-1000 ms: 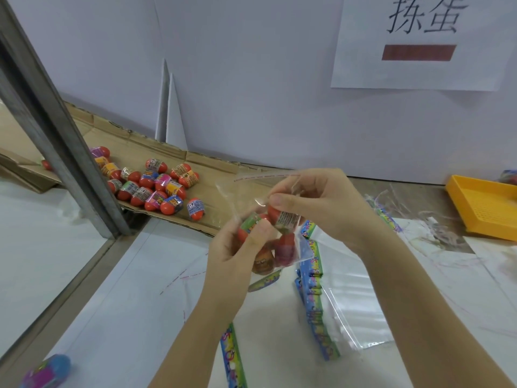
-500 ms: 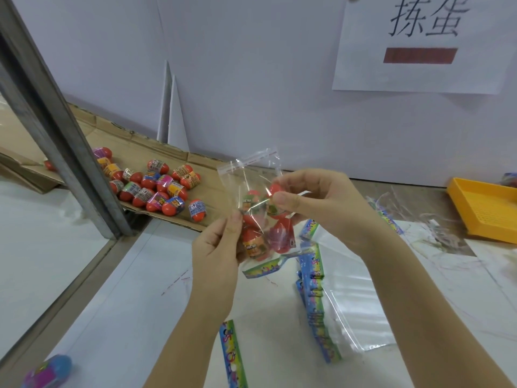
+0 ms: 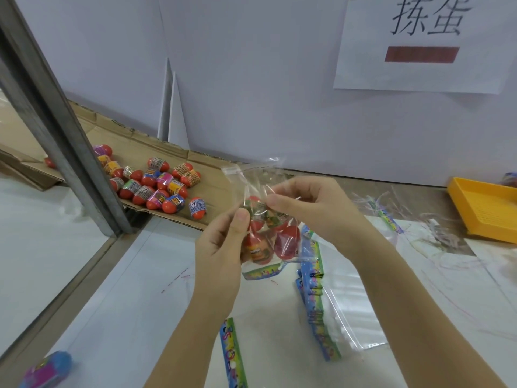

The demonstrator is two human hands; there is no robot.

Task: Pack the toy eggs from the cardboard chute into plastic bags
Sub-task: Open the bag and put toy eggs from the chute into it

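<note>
A clear plastic bag [image 3: 261,236] with several red toy eggs inside hangs upright above the white table, its open mouth pointing up. My left hand [image 3: 221,245] pinches the bag's left side at mid height. My right hand [image 3: 310,208] pinches it from the right, just above the eggs. Several more red toy eggs [image 3: 156,186] with coloured wrappers lie loose on the cardboard chute [image 3: 212,175] at the left, behind a grey metal post.
A stack of empty plastic bags [image 3: 333,312] with blue-green header strips lies on the table below my hands. An orange tray [image 3: 486,208] sits at the right. A grey metal post [image 3: 64,127] slants across the left. A blue and pink toy egg [image 3: 47,369] lies bottom left.
The bag's top has sprung upright. My hands shifted grip on it, with the left thumb moving up beside the eggs. The bag stays between both hands.
</note>
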